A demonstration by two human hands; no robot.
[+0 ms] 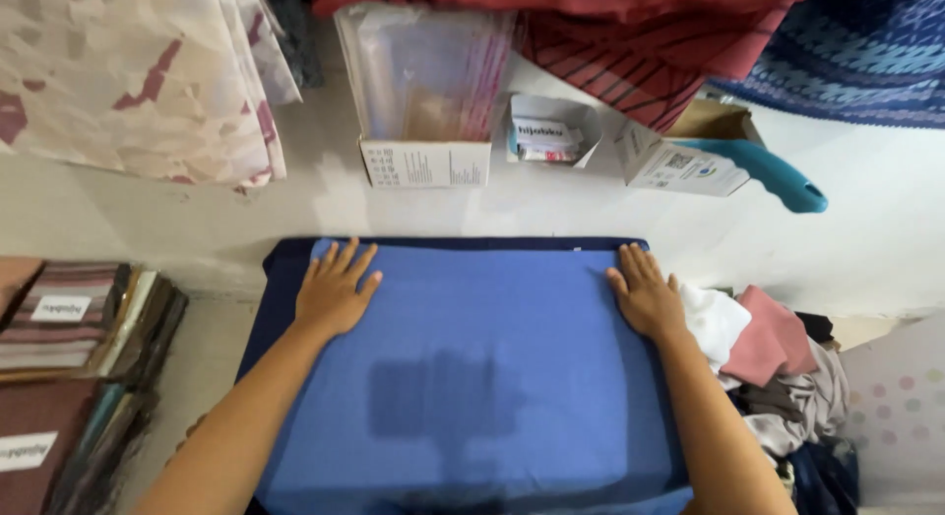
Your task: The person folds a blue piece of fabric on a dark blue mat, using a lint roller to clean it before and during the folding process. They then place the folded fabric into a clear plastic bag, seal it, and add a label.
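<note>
Here both hands lie flat and open, palms down, holding nothing. The left hand (333,290) has its fingers spread a little and rests on the far left corner of a folded rectangle of mid-blue woven cloth (472,377). The right hand (645,296) has its fingers closer together, pressed on the far right corner of the same cloth, right at its edge.

The blue cloth spreads between the two hands and toward the person, filling the middle of the view; a darker patch of shadow sits on its centre. Beneath it lies a darker navy layer of fabric (276,279), showing as a border along the far edge and the left side. Both forearms reach forward and slightly outward, roughly parallel, wrists low on the cloth.

The white table (866,239) carries, beyond the cloth, an open white cardboard box of clear plastic bags (425,101), a small white box (549,131) and a teal-handled tool (763,170). Just beside the right hand sits a heap of white, pink and grey garments (778,367). At left, packed folded fabrics with white labels (69,328) are stacked.
</note>
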